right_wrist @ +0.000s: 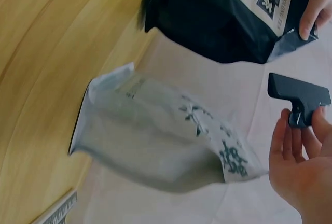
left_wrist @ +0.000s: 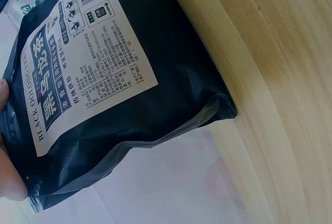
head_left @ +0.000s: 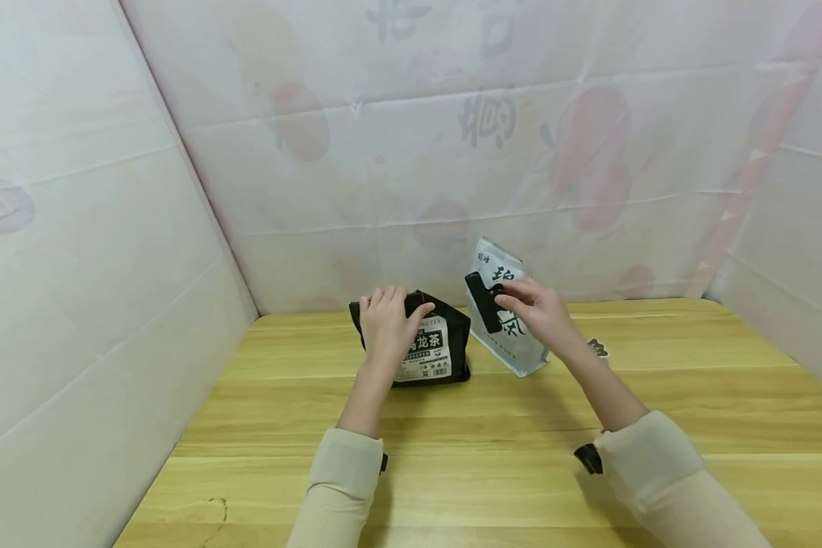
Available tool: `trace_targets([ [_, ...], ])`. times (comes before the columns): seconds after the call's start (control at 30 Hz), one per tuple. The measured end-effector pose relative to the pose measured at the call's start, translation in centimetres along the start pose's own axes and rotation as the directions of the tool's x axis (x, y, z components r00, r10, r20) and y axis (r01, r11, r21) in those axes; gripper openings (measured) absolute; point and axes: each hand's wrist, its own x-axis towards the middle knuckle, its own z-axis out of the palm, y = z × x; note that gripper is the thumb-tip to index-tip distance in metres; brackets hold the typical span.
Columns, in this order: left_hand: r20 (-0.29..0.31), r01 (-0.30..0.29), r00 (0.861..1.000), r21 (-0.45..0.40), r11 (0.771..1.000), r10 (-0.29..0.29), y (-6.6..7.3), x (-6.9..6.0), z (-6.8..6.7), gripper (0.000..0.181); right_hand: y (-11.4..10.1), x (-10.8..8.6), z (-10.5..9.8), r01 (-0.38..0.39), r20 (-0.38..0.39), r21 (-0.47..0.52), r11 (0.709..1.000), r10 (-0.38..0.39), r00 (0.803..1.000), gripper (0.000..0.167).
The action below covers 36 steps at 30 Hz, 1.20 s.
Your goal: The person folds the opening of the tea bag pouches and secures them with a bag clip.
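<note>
Black tea pouch (head_left: pixel 430 350), upright on the wooden surface (head_left: pixel 452 457): by my judgement light, soft-walled and slightly slippery, best taken by its flattened top edge, which the left grip (head_left: pixel 387 321) pinches. Just right of the pouch, the right grip (head_left: pixel 536 308) pinches a probably stiff black clip (head_left: pixel 484 304); a pale pouch (head_left: pixel 508 348) also stands to its right.

And here's the white pouch (head_left: pixel 485 304), standing tilted on the wood-grain table (head_left: pixel 452 464), green characters down its front! Just to its right I spot a small dark scalloped thing (head_left: pixel 597 348), partly hidden. Behind the pouch hangs a pale back cloth (head_left: pixel 383 183) with faded characters and reddish blots; left cloth (head_left: pixel 96 228) and right cloth (head_left: pixel 794 228) flank it, well apart. Nearer me, far left of the pouch, there's a dark curved mark (head_left: pixel 222 511)!
</note>
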Motion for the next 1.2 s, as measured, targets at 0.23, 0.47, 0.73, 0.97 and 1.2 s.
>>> trace_targets([
  [0.23, 0.018, 0.012, 1.0, -0.001, 1.0, -0.012, 0.0, 0.1, 0.1, 0.049, -0.1, 1.0, 1.4, 0.023, -0.087, 0.034, 0.999, -0.02, 0.996, 0.035],
  [0.47, 0.015, 0.01, 1.0, -0.009, 1.0, -0.01, 0.1, 0.1, 0.0, 0.049, -0.2, 1.6, 2.6, 0.086, -0.186, 0.075, 0.993, -0.071, 0.98, 0.033],
  [0.73, -0.006, 0.001, 1.0, -0.018, 1.0, -0.001, 0.1, 0.1, 0.1, 0.048, -2.3, 1.7, 3.0, 0.145, -0.242, 0.041, 0.989, -0.131, 0.961, 0.03],
  [0.97, -0.019, -0.008, 1.0, -0.012, 1.0, 0.008, 0.1, 0.0, 0.0, 0.048, -3.9, 1.5, 3.2, 0.135, -0.223, 0.044, 0.99, -0.122, 0.967, 0.028],
  [1.2, 0.021, 0.001, 1.0, -0.026, 1.0, -0.001, 0.1, 0.1, -0.2, 0.048, -3.1, 1.9, 3.4, 0.157, -0.209, 0.1, 0.983, -0.133, 0.969, 0.027],
])
